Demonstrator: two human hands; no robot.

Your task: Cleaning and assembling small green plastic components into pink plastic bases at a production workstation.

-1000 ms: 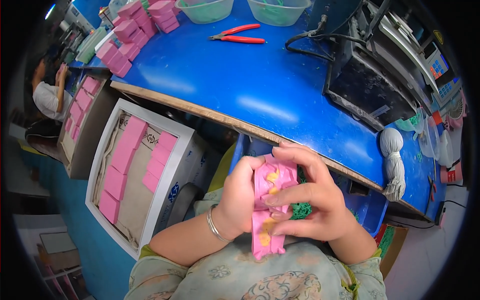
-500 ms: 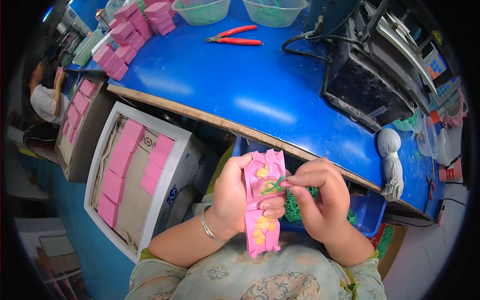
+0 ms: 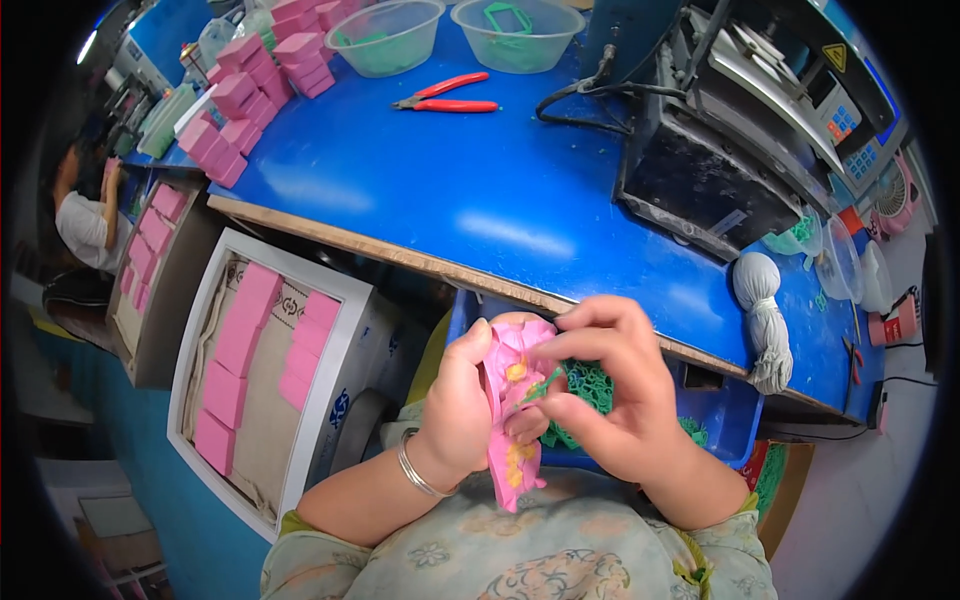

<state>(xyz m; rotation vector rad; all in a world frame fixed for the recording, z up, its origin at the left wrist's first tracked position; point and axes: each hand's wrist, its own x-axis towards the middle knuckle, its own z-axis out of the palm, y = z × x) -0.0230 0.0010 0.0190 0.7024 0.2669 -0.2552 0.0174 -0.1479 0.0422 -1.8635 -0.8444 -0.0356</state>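
Observation:
My left hand [image 3: 462, 400] is closed around a soft pink moulded strip [image 3: 510, 465] with yellow raised patches and a thin green piece on its face. The strip is bent, its lower end hanging below my fingers. My right hand [image 3: 620, 395] is at the strip's right side, thumb and fingers apart. Its index fingertip reaches the strip's upper edge, and the thumb is near the green piece [image 3: 545, 385]. Whether the thumb touches it, I cannot tell. Behind my hands, a blue bin [image 3: 725, 415] holds tangled green scraps [image 3: 582, 395].
Red-handled cutters [image 3: 450, 102], stacked pink blocks [image 3: 240, 95] and two clear tubs [image 3: 390, 45] are on the blue table [image 3: 400, 190]. A black machine [image 3: 710, 150] and a grey yarn bundle [image 3: 760, 320] stand right. A white-framed tray [image 3: 255, 400] holds pink blocks; another person [image 3: 90, 220] sits far left.
The strip has turned and bent more in my left hand. My right thumb and fingers have spread from a pinch, the index finger reaching to the strip's upper edge. The view has shifted slightly.

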